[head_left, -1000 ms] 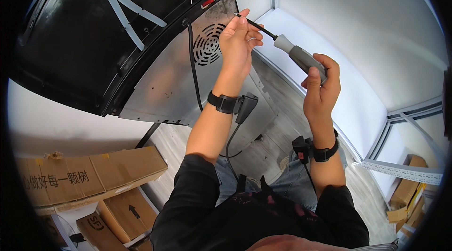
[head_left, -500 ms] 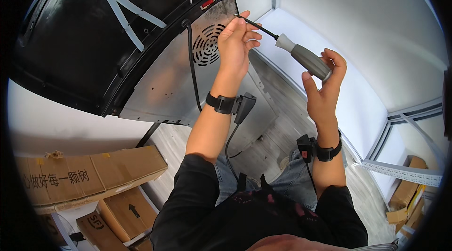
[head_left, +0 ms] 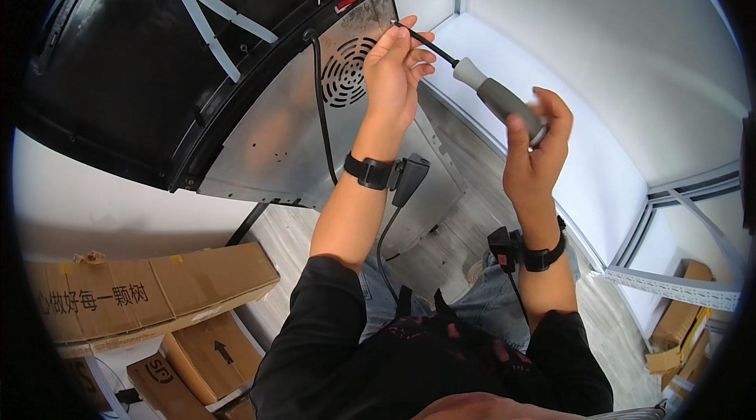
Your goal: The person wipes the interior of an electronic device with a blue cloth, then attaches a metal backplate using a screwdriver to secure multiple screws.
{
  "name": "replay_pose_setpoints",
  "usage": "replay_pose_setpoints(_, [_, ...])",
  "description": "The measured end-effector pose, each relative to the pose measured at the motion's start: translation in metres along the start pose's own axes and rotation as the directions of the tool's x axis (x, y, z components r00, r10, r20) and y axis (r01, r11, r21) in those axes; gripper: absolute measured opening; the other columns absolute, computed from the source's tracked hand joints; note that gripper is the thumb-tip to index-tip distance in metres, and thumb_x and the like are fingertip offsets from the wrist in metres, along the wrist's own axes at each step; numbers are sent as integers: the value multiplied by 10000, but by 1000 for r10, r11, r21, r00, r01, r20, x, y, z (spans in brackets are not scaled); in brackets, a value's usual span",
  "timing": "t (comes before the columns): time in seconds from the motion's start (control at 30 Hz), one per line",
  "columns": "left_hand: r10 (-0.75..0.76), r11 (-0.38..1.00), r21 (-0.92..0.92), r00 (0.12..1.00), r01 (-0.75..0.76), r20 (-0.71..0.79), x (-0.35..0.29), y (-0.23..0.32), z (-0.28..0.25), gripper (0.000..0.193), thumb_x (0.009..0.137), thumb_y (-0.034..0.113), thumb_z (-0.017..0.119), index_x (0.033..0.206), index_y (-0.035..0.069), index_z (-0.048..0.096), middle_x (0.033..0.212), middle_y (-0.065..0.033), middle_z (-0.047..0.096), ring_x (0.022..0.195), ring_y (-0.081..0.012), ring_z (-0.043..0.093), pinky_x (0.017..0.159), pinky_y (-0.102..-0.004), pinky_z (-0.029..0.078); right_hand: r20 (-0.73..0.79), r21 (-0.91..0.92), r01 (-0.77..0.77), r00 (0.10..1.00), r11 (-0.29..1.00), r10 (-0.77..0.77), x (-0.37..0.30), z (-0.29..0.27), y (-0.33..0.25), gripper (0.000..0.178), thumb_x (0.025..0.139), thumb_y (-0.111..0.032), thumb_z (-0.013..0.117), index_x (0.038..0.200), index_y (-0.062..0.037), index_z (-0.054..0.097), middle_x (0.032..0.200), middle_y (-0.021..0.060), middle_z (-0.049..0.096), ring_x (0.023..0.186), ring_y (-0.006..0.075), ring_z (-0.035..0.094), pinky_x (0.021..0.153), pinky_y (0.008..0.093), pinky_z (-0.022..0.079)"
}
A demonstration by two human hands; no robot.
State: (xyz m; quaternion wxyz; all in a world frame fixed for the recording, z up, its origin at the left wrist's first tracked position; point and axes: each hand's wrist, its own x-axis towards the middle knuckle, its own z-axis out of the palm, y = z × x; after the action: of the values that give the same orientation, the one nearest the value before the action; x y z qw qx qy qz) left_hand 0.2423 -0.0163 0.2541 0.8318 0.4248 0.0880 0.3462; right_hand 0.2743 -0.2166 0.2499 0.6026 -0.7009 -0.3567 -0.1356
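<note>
A screwdriver point(head_left: 498, 98) with a grey handle and a thin black shaft slants across the space in front of a bare metal panel point(head_left: 276, 132). My left hand point(head_left: 390, 77) pinches its tip between thumb and forefinger near the panel's upper right edge, the other fingers loosely spread. Something small and metallic, likely a screw point(head_left: 394, 23), shows at the tip. Around the butt of the handle curl the thumb and fingers of my right hand point(head_left: 537, 148), its fingertips blurred. The panel belongs to a black-bodied appliance point(head_left: 150, 50) with a slotted round vent point(head_left: 346, 75).
A red switch point(head_left: 346, 2) and a black power cord point(head_left: 321, 105) are on the appliance, pale tubing point(head_left: 185, 2) above. Cardboard boxes point(head_left: 181, 286) stand lower left, more cardboard point(head_left: 681, 314) lower right. White walls with a metal frame point(head_left: 669, 282) rise to the right.
My right hand has moved slightly left and its fingers have shifted on the handle. The handle has moved a little left with it. My left hand has barely moved.
</note>
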Motion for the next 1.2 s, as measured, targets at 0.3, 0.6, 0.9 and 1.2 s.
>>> replay_pose_setpoints(0.3, [-7,1000,9,1000,7,-23,-2,3,1,271,977,156,469,1197,5,516,982,-116,648,702,-130,613,615,-243,503,-45,76,78,996,994,-75,-2,7,-1,466,863,-147,658,1239,-7,421,1015,132,532,836,180,545,658,269,458])
replay_pose_setpoints(0.6, [-9,1000,29,1000,10,-28,-2,4,0,263,974,151,477,1189,6,525,984,-115,652,703,-120,610,617,-235,498,-89,-42,96,991,994,-99,1,11,-8,323,951,-254,538,1172,-27,475,669,86,566,577,154,536,637,265,448])
replay_pose_setpoints(0.9, [-39,999,15,999,40,-37,-2,-6,7,271,969,164,494,1188,9,528,969,-99,656,701,-110,609,622,-234,502,14,-37,-50,999,998,51,-2,0,-3,372,925,-211,577,1215,-20,444,744,105,563,601,156,542,619,279,445])
replay_pose_setpoints(1.2, [-48,999,23,998,48,-35,-1,-3,6,268,969,154,485,1189,6,525,965,-102,652,691,-112,601,613,-234,499,84,-25,-242,966,970,243,3,-6,-4,482,873,-248,655,1217,13,442,1008,132,502,849,187,530,706,298,466])
